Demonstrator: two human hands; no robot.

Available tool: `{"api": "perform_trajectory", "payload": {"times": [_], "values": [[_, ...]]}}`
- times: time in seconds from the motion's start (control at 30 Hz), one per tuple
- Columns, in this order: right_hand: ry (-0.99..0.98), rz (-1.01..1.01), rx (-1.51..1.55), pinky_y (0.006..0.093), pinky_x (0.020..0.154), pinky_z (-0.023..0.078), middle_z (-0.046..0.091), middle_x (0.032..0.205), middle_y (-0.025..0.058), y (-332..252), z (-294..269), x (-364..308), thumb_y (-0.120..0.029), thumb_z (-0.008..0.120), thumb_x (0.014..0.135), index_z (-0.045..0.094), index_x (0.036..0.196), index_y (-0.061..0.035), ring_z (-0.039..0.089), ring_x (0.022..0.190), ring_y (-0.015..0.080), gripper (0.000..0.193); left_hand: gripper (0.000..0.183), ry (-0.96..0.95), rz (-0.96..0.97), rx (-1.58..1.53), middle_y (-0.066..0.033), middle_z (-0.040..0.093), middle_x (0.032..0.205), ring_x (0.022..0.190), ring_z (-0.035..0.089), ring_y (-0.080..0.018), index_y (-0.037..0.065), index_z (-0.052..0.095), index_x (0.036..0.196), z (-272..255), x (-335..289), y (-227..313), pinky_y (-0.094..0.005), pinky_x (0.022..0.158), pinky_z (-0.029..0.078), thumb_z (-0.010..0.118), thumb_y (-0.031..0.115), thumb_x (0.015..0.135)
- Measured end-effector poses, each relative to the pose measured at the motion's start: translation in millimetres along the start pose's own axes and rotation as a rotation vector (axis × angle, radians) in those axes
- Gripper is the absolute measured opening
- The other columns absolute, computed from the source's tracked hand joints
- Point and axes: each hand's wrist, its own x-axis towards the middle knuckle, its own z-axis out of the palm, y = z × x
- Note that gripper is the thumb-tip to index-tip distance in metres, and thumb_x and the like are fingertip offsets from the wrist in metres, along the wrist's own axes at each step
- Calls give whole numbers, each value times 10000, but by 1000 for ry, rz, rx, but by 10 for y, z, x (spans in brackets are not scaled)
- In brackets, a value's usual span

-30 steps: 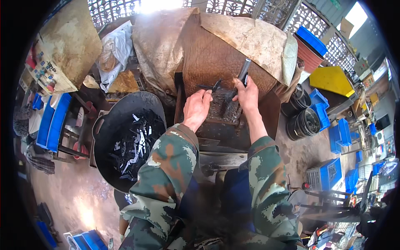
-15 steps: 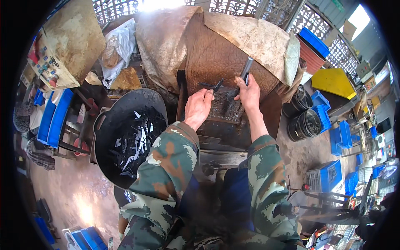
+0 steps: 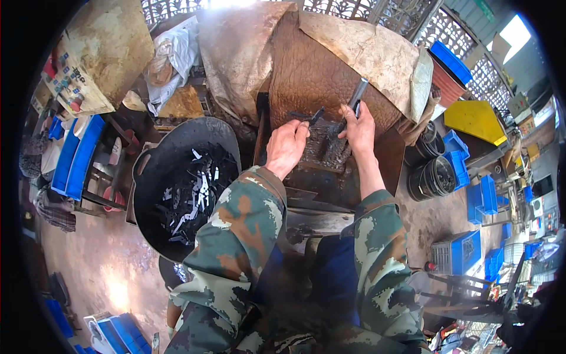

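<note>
My left hand (image 3: 287, 146) is closed in a pinch around a small, dark, thin metal piece (image 3: 317, 115), whose tip sticks out past the fingers. My right hand (image 3: 361, 131) grips a grey metal bar-like tool (image 3: 358, 91) that leans up and to the right; its lower end reaches down toward a dark, gritty work block (image 3: 318, 154). Another thin dark strip lies just beyond the left fingers. My fingers partly cover both held things, so their full shapes are hidden.
Left of my arm stands a large black tub (image 3: 147, 206) with many dark and shiny metal pieces (image 3: 200, 194). Brown sheeting (image 3: 306, 71) hangs behind the block. At the right are black buckets (image 3: 433, 178), blue crates (image 3: 464, 252) and a yellow panel (image 3: 476, 123).
The view has shifted slightly. Both hands keep their holds, and the tool in my right hand tilts a little more to the right. The dark piece sits at a slightly different angle.
</note>
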Motion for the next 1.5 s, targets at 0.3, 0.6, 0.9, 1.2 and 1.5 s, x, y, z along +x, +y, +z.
{"api": "perform_trajectory", "payload": {"times": [0.3, 0.6, 0.9, 1.2, 1.5], "values": [[5, -39, 55, 292, 444, 514, 668, 856, 77, 58, 60, 84, -201, 651, 937, 593, 1017, 1, 614, 551, 146, 225, 323, 50, 82, -41, -118, 715, 860, 844, 680, -321, 58, 695, 963, -72, 100, -107, -399, 760, 506, 527, 333, 953], [9, -64, 56, 317, 474, 535, 682, 841, 79, 120, 37, 106, -205, 670, 928, 600, 1050, 10, 642, 524, 175, 257, 341, 1, -22, 24, -82, 635, 767, 739, 584, -229, 36, 692, 896, -59, 102, -12, -349, 703, 461, 527, 329, 955], [3, -58, 59, 314, 477, 536, 700, 866, 84, 99, 42, 93, -205, 662, 932, 603, 1043, 4, 646, 527, 173, 243, 306, -11, -27, -5, -12, 535, 670, 636, 492, -107, 24, 680, 866, -46, 84, -7, -284, 609, 412, 537, 280, 955], [5, -41, 50, 312, 482, 532, 705, 863, 82, 147, 18, 95, -208, 662, 933, 605, 1053, -1, 641, 513, 169, 246, 338, -39, -52, 35, -81, 606, 747, 726, 569, -217, 38, 690, 895, -1, 95, -3, -341, 681, 437, 526, 328, 953], [2, -60, 80, 309, 482, 531, 704, 861, 72, 185, 18, 131, -203, 661, 931, 606, 1050, -5, 641, 514, 164, 237, 383, -61, -50, 76, -167, 695, 858, 856, 656, -353, 50, 697, 917, 0, 126, -49, -418, 787, 486, 511, 383, 949]]}}
